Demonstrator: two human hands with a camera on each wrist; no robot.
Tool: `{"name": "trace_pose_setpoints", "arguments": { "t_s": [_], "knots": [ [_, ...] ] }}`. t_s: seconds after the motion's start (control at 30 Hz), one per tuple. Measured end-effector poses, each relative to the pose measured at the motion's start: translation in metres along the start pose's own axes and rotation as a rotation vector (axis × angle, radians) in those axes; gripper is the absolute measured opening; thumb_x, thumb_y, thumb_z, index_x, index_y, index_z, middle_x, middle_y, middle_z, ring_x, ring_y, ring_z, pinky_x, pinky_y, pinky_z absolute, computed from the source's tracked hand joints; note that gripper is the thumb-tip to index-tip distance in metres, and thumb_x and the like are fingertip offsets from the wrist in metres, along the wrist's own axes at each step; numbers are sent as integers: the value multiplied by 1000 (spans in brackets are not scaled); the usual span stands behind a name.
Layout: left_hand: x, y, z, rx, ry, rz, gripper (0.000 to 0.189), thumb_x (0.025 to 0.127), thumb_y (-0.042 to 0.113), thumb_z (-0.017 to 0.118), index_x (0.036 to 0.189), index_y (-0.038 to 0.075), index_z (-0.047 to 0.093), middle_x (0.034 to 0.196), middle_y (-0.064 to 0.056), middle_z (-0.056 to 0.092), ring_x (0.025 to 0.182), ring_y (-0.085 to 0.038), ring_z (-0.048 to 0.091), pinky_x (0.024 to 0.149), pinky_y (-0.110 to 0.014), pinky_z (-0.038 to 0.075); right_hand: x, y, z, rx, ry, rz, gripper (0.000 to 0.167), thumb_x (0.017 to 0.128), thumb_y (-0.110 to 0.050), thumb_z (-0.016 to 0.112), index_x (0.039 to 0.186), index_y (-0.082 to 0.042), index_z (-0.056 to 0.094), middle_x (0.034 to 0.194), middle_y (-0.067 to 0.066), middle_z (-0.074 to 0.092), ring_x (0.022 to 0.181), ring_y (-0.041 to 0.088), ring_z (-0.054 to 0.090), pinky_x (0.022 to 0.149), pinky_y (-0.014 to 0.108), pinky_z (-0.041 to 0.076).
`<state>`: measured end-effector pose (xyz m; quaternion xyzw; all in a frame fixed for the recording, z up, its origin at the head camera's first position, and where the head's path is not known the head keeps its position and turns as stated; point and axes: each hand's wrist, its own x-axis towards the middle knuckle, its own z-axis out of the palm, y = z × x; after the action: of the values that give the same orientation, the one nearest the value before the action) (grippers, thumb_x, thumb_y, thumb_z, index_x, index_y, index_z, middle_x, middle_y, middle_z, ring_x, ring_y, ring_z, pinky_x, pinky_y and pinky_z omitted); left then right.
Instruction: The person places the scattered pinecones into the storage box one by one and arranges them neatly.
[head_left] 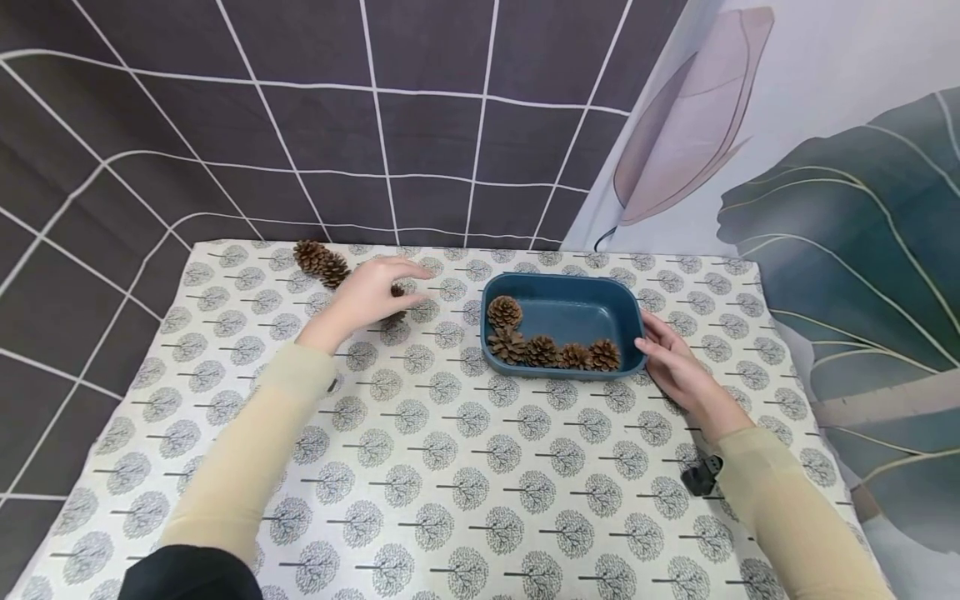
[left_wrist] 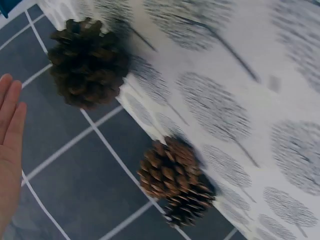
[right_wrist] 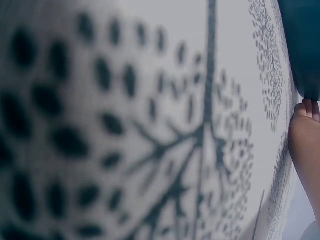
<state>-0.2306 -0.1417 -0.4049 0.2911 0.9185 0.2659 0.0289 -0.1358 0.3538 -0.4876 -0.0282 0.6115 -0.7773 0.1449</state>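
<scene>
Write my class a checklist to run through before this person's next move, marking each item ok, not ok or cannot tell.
1. Blue tray held: ok; the right hand holds its right end.
2. Firmness of that grip: cannot tell from still pictures.
3. Left hand free: ok; its fingers are extended, holding nothing.
4. Nearest pine cone in the left hand's grip: not ok; the left wrist view shows a gap.
5. Room in the tray: ok; five cones line the left and near sides, leaving bare floor.
6. Every cone in the tray: not ok; three are outside, including two farther cones.
</scene>
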Motion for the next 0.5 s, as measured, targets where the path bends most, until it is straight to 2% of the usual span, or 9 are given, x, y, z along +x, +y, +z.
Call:
{"name": "trace_pose_setpoints", "arguments": {
  "t_s": [0.27,0.5],
  "knots": [
    [-25,-19,2,-7,64,-36,42,94,12,81,133,2,71,140,-19,70,136,-40,62,125,-56,43,0,-1,1,11,-2,6,70,109,-1,51,169,-4,16,147,-14,52,132,0,54,112,11,48],
    [-47,-33,9,-55,117,-110,45,94,14,81,136,4,69,144,-20,67,139,-42,59,125,-60,40,0,-1,0,13,4,5,69,109,-1,52,169,-5,17,147,-14,52,133,1,53,111,11,48]
  ]
}}
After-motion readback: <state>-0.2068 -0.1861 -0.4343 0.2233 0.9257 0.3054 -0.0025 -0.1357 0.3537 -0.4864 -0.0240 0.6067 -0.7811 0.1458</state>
